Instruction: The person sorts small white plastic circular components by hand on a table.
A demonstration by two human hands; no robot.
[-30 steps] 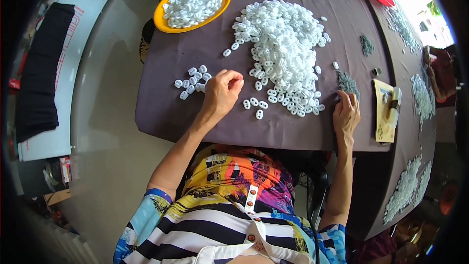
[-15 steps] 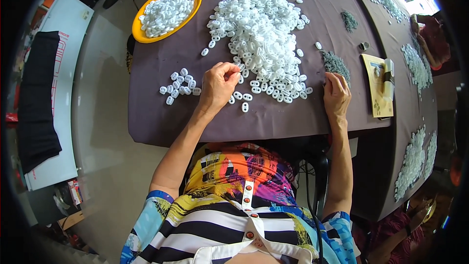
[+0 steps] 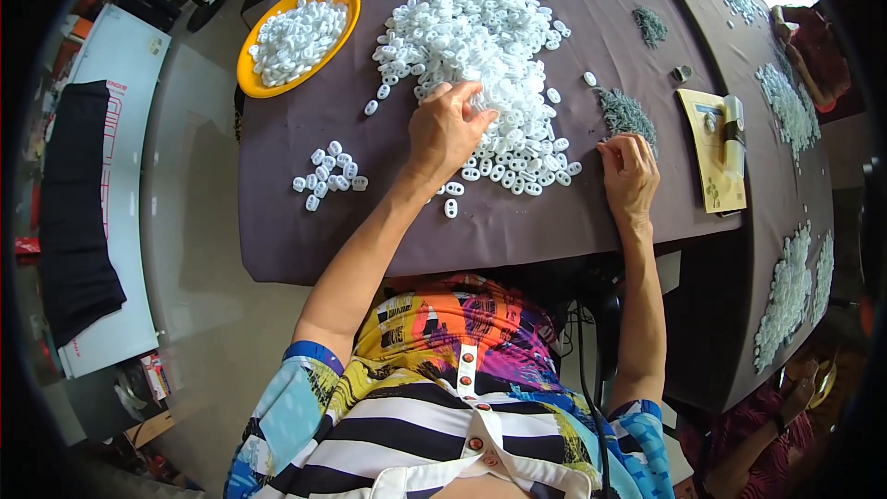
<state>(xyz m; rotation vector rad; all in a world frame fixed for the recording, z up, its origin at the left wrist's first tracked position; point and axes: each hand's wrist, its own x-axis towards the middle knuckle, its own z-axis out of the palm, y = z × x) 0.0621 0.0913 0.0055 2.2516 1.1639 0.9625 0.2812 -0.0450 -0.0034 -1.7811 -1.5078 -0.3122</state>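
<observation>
A large heap of white oval plastic pieces with two holes (image 3: 490, 42) lies in front of me. Over its near left side reaches my left hand (image 3: 442, 134), thumb and index finger apart, with no piece visible between them. My right hand (image 3: 630, 176) rests at the near edge of a small pile of thin grey-green bits (image 3: 626, 115). Its fingers are pinched together; whatever they hold is too small to make out. Left of my left arm, a small group of similar white pieces (image 3: 328, 171) sits apart from the heap.
An orange-yellow oval tray (image 3: 248, 74) full of white pieces stands at the far left. Another grey-green pile (image 3: 650, 26) lies farther back. At right are a small dark cap-like item (image 3: 682, 73) and a yellowish packet (image 3: 707, 143). More white pieces (image 3: 783, 291) cover the adjoining table.
My left hand has moved right and away from me onto the heap, its thumb and finger parting. The right hand stays beside the grey-green pile. The view has shifted slightly.
</observation>
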